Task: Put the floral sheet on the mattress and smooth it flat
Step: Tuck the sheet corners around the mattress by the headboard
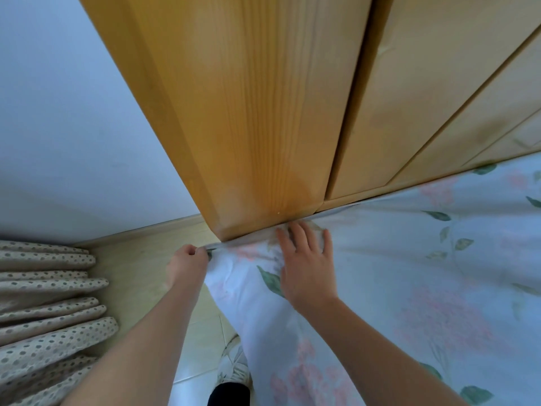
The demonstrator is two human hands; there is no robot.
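The floral sheet (409,273) already covers the mattress up to the wooden headboard (248,127), and the corner remains: the left hand (187,263) pinches its edge while the right hand (304,256) presses it flat, fingers spread.

This is a bedroom in a home. A floral sheet (409,273) lies spread against a tall wooden headboard (248,112) with padded panels (424,98) beside it. A dotted beige curtain (49,303) hangs in folds by a plain pale wall (58,112), above a light tiled floor (199,361).
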